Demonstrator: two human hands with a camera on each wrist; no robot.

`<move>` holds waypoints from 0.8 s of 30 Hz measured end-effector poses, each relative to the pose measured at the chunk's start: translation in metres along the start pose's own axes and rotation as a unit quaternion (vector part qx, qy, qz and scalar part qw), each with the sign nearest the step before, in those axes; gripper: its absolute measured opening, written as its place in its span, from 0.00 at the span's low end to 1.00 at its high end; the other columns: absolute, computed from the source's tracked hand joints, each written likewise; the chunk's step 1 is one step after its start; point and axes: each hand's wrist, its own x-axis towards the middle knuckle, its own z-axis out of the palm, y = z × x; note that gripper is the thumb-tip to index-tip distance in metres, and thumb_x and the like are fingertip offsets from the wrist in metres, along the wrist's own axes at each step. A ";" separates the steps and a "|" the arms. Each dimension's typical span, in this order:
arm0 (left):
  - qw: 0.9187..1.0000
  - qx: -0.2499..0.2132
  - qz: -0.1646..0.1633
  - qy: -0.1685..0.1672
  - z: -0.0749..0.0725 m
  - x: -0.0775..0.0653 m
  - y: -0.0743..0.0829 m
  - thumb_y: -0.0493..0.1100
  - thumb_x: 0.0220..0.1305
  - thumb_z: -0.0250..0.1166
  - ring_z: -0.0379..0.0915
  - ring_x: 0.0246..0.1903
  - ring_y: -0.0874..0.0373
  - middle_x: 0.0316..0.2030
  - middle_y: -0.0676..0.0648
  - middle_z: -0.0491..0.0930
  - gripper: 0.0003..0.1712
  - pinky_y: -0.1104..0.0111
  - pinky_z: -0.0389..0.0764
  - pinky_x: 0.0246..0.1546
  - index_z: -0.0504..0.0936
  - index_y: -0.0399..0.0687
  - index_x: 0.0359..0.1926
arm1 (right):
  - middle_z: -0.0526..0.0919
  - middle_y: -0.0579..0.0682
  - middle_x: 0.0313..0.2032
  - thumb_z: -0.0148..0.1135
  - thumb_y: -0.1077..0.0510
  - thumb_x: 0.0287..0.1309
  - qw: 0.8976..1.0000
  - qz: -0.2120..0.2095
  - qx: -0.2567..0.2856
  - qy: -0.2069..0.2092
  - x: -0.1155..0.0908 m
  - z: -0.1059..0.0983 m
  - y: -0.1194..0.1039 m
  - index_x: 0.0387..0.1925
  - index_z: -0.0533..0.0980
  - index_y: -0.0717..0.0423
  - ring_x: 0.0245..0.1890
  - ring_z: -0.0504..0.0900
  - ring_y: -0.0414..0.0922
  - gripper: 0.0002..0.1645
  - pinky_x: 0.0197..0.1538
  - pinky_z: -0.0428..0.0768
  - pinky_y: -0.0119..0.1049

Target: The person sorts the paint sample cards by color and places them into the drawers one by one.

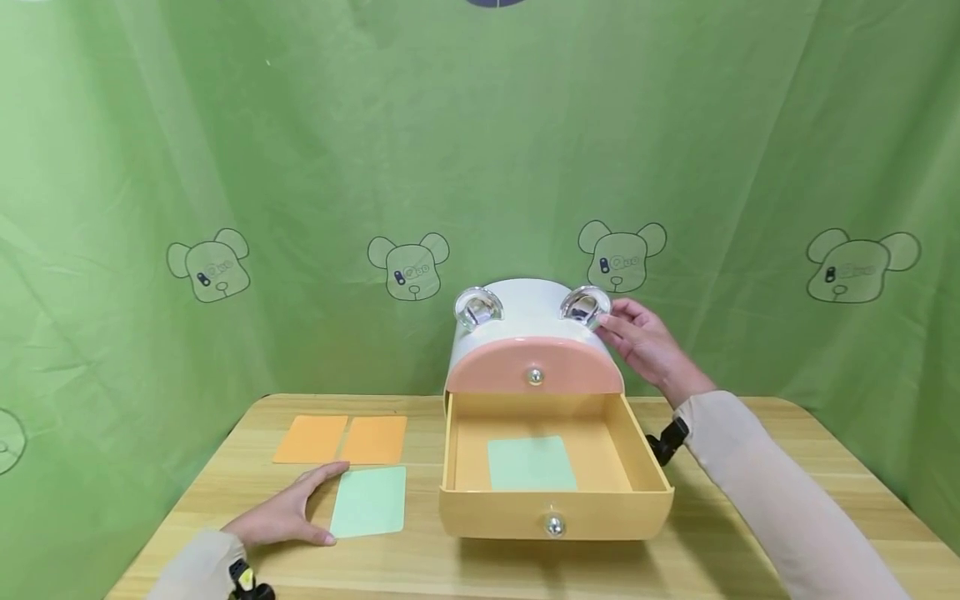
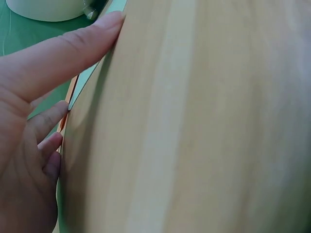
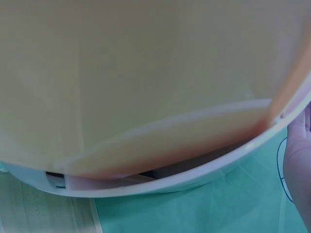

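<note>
A white storage box [image 1: 529, 302] with two silver ear-shaped knobs stands on the table, its wide yellow drawer [image 1: 555, 512] pulled out. Inside the drawer lies a light green card [image 1: 531, 463]. My right hand [image 1: 647, 343] holds the right silver ear [image 1: 585, 305], thumb in front; only part of that hand shows in the right wrist view, beside the drawer's underside [image 3: 146, 58]. Left of the box, a second light green card [image 1: 369, 502] lies on the table. My left hand [image 1: 288, 510] rests beside it, thumb and forefinger spread, fingertips right at its left corners.
Two orange cards [image 1: 311, 439] lie side by side behind the green one. Above the yellow drawer is a closed pink drawer [image 1: 517, 367] with a round knob. The wooden table [image 1: 420, 571] ends at a green curtain [image 1: 330, 167] printed with bear heads.
</note>
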 end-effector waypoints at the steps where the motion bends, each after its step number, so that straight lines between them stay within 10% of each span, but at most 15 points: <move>1: 1.000 -0.001 0.000 0.000 0.000 0.000 0.001 0.52 0.44 0.74 0.39 0.68 0.33 0.71 0.35 0.47 0.59 0.33 0.45 0.61 0.51 0.43 0.71 | 0.81 0.49 0.39 0.54 0.74 0.58 1.000 0.000 0.000 0.000 0.000 0.000 0.000 0.35 0.74 0.58 0.40 0.82 0.41 0.10 0.51 0.78 0.28; 15: 0.999 -0.007 -0.022 0.024 0.002 -0.002 0.006 0.51 0.43 0.75 0.45 0.69 0.39 0.70 0.41 0.55 0.54 0.41 0.48 0.65 0.57 0.45 0.69 | 0.81 0.49 0.38 0.55 0.73 0.58 1.000 0.003 -0.016 0.010 -0.002 -0.001 0.000 0.35 0.74 0.57 0.40 0.82 0.41 0.10 0.50 0.78 0.28; 24: 0.999 -0.031 0.008 0.033 -0.025 -0.010 0.045 0.45 0.47 0.74 0.44 0.64 0.24 0.69 0.34 0.52 0.50 0.29 0.53 0.56 0.57 0.48 0.69 | 0.81 0.49 0.38 0.54 0.74 0.59 1.000 -0.001 -0.010 0.009 -0.001 0.001 0.001 0.34 0.74 0.57 0.39 0.82 0.40 0.10 0.50 0.79 0.28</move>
